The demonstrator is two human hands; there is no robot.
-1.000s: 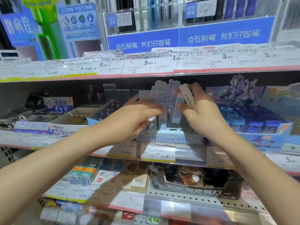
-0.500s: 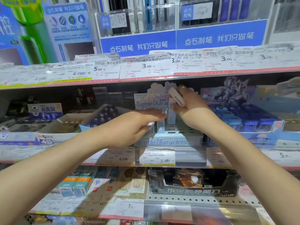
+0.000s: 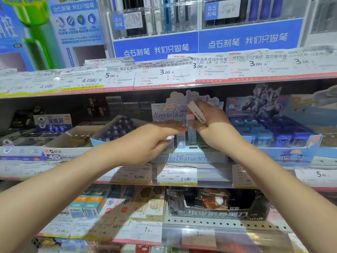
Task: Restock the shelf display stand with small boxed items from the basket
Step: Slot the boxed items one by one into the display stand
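Note:
A pale blue cartoon-character display stand (image 3: 189, 157) sits on the middle shelf, with an illustrated backing card (image 3: 169, 108) behind it. Several slim boxes (image 3: 181, 141) stand upright in it. My right hand (image 3: 213, 128) grips a small white boxed item (image 3: 196, 112) with a barcode, tilted, above the stand. My left hand (image 3: 155, 141) reaches in flat, its straight fingers resting against the upright boxes. The basket is out of view.
A blue tray of small cases (image 3: 273, 136) stands right of the stand. To the left sit an eraser box (image 3: 52, 123) and open cartons. Price-label strips (image 3: 164, 73) edge each shelf. A black display box (image 3: 217, 203) sits on the shelf below.
Both hands shifted slightly. My right hand has carried the white box a little lower and closer to the stand. My left hand's fingers have straightened against the upright boxes.

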